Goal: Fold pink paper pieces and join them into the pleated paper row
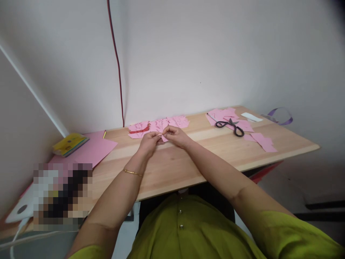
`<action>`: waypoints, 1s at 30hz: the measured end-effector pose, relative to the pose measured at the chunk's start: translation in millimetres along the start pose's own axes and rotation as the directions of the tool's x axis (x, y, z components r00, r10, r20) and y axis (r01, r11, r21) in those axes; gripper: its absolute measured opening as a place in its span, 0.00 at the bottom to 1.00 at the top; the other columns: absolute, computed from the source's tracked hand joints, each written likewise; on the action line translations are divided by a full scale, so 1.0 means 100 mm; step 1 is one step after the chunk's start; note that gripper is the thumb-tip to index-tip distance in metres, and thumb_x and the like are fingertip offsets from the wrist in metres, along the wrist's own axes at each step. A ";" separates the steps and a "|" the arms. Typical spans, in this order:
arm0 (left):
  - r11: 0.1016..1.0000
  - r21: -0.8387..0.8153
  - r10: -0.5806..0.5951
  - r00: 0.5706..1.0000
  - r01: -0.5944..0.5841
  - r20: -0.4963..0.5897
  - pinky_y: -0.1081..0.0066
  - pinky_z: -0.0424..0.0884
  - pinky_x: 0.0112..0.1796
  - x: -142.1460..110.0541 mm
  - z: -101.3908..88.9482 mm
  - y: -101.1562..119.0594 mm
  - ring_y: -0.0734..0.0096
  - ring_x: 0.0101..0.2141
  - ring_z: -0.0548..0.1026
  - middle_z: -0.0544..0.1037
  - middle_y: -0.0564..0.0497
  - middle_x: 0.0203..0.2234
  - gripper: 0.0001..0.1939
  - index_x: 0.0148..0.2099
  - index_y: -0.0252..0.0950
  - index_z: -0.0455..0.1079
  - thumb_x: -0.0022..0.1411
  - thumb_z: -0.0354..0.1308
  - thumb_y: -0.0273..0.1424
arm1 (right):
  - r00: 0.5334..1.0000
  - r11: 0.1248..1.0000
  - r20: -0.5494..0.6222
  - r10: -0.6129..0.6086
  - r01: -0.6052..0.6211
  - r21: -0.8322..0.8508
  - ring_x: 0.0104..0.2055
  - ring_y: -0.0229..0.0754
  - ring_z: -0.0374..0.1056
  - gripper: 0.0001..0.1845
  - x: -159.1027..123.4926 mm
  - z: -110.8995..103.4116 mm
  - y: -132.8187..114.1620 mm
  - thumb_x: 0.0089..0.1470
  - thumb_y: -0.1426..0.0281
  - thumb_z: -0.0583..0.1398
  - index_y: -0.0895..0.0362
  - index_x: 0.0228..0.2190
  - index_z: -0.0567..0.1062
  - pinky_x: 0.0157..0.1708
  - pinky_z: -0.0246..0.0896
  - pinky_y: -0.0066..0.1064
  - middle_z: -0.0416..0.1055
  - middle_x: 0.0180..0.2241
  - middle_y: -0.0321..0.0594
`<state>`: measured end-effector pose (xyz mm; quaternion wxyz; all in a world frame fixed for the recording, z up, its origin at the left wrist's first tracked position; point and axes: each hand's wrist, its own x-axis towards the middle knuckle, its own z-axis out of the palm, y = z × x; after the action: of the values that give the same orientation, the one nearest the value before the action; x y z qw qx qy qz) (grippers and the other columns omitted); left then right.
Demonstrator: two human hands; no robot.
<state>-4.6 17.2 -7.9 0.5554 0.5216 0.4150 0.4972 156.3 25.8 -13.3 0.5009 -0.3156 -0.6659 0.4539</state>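
Over the middle of the table my left hand (pixel 150 141) and my right hand (pixel 174 136) meet, their fingertips pinched together. Between them is a small pale bit that I cannot make out. Just behind the fingers lie pink paper cut-outs (pixel 157 125) with jagged edges and dark drawn lines, side by side near the wall. My hands partly cover the middle one. A red strip (pixel 139 130) lies across the left cut-out.
Black-handled scissors (pixel 232 126) rest on pink paper scraps (pixel 220 114) at the right, beside a white strip (pixel 251 117) and a purple band (pixel 288 118). At the left are large pink sheets (pixel 99 145), a yellow box (pixel 70 144) and a white power strip (pixel 20 208).
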 end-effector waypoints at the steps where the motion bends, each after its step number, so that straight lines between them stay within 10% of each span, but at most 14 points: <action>1: 1.000 -0.012 -0.009 1.000 0.009 0.014 0.62 0.76 0.35 0.00 0.00 0.00 0.74 0.24 0.71 0.71 0.53 0.20 0.08 0.31 0.32 0.72 0.48 0.65 0.31 | 1.000 1.000 0.007 -0.006 0.006 -0.002 0.33 0.37 0.63 0.08 0.00 0.00 0.00 0.45 0.67 0.61 0.57 0.29 0.72 0.38 0.58 0.30 0.67 0.28 0.34; 12: 0.969 -0.155 -0.197 0.980 0.194 -0.002 0.62 0.78 0.34 -0.04 -0.01 0.09 0.73 0.23 0.73 0.72 0.51 0.21 0.13 0.29 0.32 0.68 0.52 0.65 0.37 | 0.999 0.998 0.005 -0.038 0.038 -0.047 0.33 0.36 0.63 0.07 0.02 -0.03 0.07 0.45 0.69 0.61 0.58 0.29 0.73 0.37 0.59 0.30 0.69 0.29 0.35; 30: 0.907 0.381 0.183 0.983 -0.181 0.033 0.71 0.67 0.32 -0.01 -0.06 -0.01 0.72 0.25 0.72 0.75 0.51 0.20 0.12 0.27 0.34 0.71 0.54 0.59 0.38 | 0.995 0.983 0.036 0.092 -0.085 -0.162 0.32 0.35 0.59 0.12 -0.04 -0.07 -0.11 0.48 0.62 0.60 0.59 0.28 0.70 0.37 0.55 0.30 0.64 0.28 0.33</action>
<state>-10.6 17.7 -9.2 0.3935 0.6555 0.4544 0.4571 164.2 19.8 -3.7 0.4389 -0.3741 -0.6962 0.4275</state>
